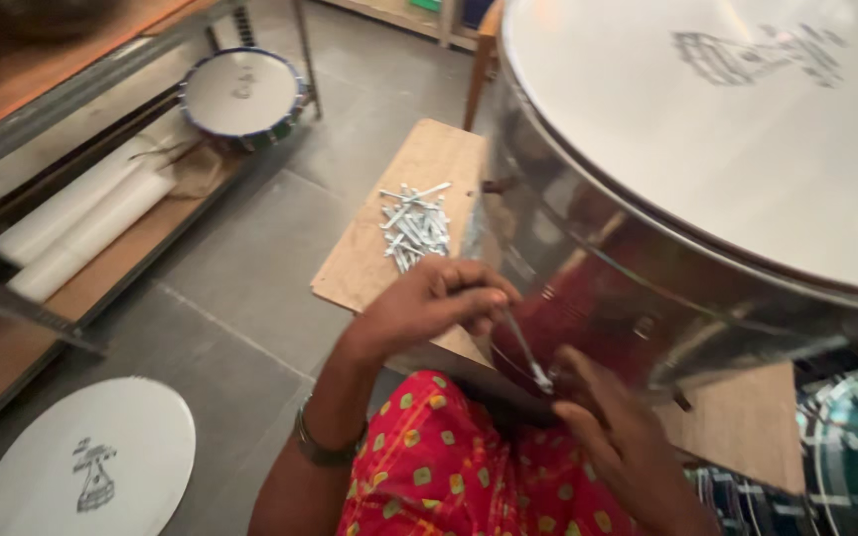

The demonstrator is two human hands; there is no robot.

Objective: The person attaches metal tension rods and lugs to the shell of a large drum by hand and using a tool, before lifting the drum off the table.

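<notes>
1. Grey floor tiles surround a wooden bench bearing loose bolts.
2. Left hand fingers pinch a long bolt against the steel drum.
3. Right hand fingers rest loosely at the bolt's lower end.

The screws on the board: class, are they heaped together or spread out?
Heaped. The screws lie in one loose pile on the board, beside the drum, apart from both hands.
</notes>
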